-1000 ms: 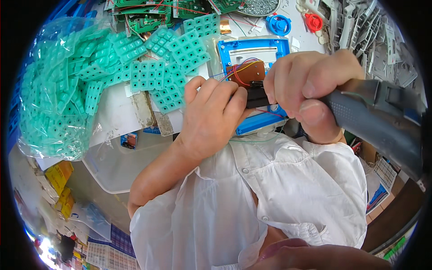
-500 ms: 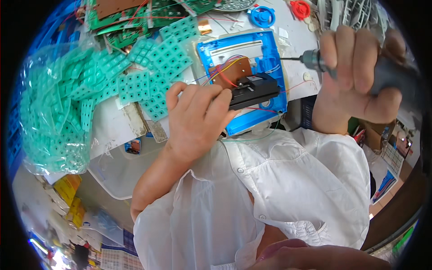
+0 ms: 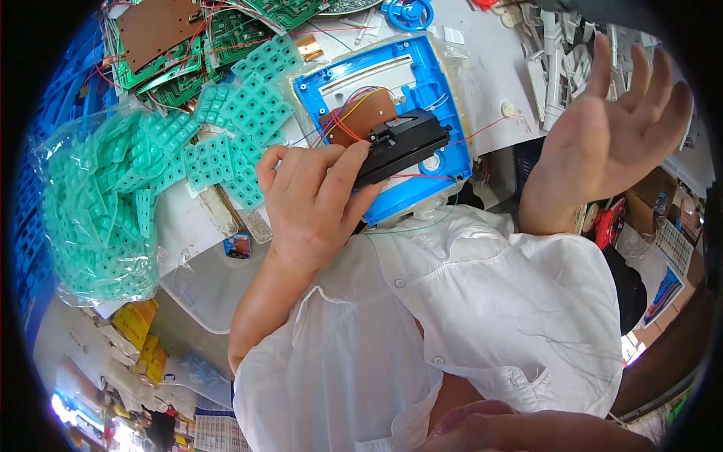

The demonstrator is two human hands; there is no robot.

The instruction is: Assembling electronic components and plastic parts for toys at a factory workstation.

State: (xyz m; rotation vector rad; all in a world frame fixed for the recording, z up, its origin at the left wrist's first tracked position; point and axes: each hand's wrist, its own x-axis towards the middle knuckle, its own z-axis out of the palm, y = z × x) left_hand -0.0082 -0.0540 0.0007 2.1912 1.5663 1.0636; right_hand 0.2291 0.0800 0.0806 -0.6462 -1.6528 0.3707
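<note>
My left hand (image 3: 310, 197) grips the near-left end of a long black plastic module (image 3: 410, 143), thumb below and fingers over it. The module is held tilted over the near part of a blue plastic housing (image 3: 444, 90). Inside the housing, a brown circuit board (image 3: 380, 105) carries red, yellow and other thin wires. At the right, my right hand (image 3: 621, 132) is raised with its fingers spread and holds nothing. Above it, a dark grey rounded object (image 3: 640, 13) is cut by the top edge; only part of it shows.
Turquoise rubber keypads (image 3: 252, 109) lie left of the housing, with more in a clear bag (image 3: 98, 218). Green circuit boards (image 3: 218, 49) are stacked at far left. A blue plastic ring (image 3: 408, 13) and grey-white plastic parts (image 3: 561, 71) lie at the back. A clear bin (image 3: 199, 290) is below the table edge.
My right hand has let go of the power screwdriver and opened. The screwdriver's bit no longer points at the housing. My left hand keeps hold of the black module.
</note>
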